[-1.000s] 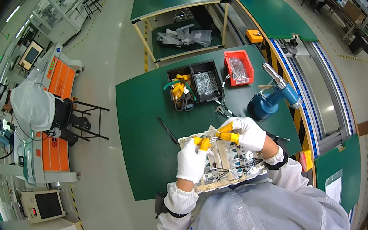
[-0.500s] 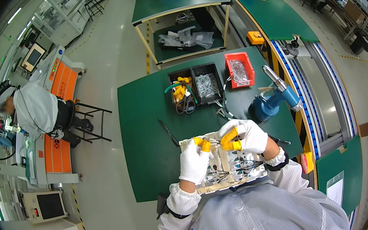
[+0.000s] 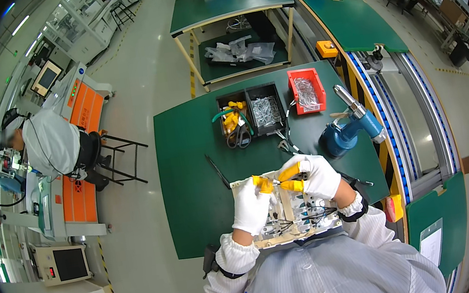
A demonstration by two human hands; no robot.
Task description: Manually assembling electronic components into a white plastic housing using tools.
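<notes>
A cream-coloured frame with metal tabs and thin black wires lies on the green table in front of me. My left hand, in a white glove with yellow fingertips, is above its left part with the fingers pinched. My right hand, gloved the same way, is closed over the upper right part, its yellow fingertips facing the left ones. Between both sets of fingertips shows a small pale piece, too small to name. The fingers hide most of it.
A black two-part bin holds yellow-handled tools and loose rivets. Beside it are a red bin of small metal parts and a blue rivet gun. A black pen-like tool lies left. A roller conveyor runs along the right.
My hands have drawn slightly closer, and their fingertips now meet around the small piece above the frame. The whole view has shifted slightly.
</notes>
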